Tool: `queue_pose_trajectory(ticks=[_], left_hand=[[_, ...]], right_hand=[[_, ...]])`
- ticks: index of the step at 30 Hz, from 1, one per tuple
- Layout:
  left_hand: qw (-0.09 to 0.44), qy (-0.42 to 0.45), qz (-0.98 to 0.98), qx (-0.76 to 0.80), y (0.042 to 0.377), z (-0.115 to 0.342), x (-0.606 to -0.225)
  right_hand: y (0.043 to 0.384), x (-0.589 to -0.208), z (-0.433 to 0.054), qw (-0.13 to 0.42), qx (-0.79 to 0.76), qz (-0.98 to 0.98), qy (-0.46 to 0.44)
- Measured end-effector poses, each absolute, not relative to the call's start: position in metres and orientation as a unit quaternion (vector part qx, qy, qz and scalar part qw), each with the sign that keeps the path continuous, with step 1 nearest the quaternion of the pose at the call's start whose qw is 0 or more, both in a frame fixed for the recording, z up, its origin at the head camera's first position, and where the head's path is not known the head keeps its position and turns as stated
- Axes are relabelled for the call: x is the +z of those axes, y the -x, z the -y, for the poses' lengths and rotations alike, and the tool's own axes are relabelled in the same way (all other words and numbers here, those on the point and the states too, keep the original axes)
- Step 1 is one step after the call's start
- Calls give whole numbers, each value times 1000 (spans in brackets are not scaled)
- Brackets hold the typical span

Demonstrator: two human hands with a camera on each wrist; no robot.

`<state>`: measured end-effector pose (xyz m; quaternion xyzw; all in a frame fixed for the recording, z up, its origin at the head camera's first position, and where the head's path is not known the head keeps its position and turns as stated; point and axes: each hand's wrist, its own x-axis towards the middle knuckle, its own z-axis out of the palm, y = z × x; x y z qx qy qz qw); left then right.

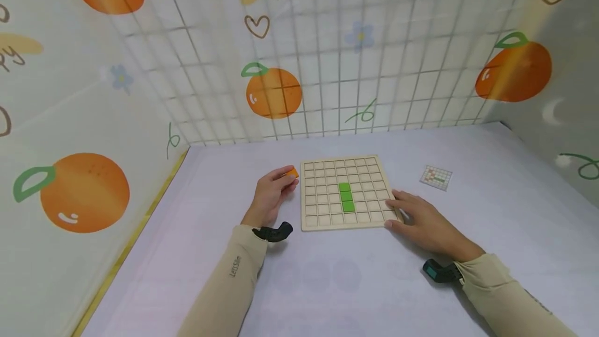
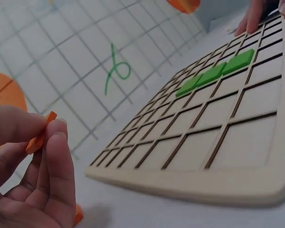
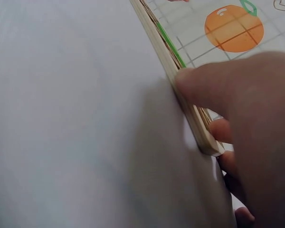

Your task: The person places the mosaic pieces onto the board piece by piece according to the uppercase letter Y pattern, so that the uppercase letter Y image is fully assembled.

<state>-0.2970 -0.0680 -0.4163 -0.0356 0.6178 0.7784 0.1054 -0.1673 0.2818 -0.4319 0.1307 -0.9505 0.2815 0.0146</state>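
My left hand [image 1: 270,194] pinches a small orange tile [image 1: 293,172] between thumb and fingertips, just left of a pale wooden grid board [image 1: 327,221]. The left wrist view shows this orange tile [image 2: 42,135] held on edge. Low in that view, part of another orange piece [image 2: 78,214] peeks out from behind the hand. Several green tiles [image 1: 346,196] form a column in the board's cells. At the board's near right corner rests my right hand [image 1: 421,221], its thumb [image 3: 199,85] against the near edge and its fingers over the right side.
A small card [image 1: 436,177] printed with a coloured grid lies right of the board. The pale tabletop [image 1: 323,285] meets a patterned curtain [image 1: 318,87] in front of a wire grid at the back. A yellow strip [image 1: 131,243] runs along the left edge.
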Motion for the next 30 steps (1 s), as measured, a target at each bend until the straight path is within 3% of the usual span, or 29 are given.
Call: queue_pose_trajectory(ticks=[15, 30], left_hand=[[154, -52, -657, 736, 300, 29, -410], [172, -71, -661, 727, 300, 0, -409]], right_hand=[[164, -436, -289, 18, 286, 949, -129], [167, -432, -284, 24, 286, 948, -135]])
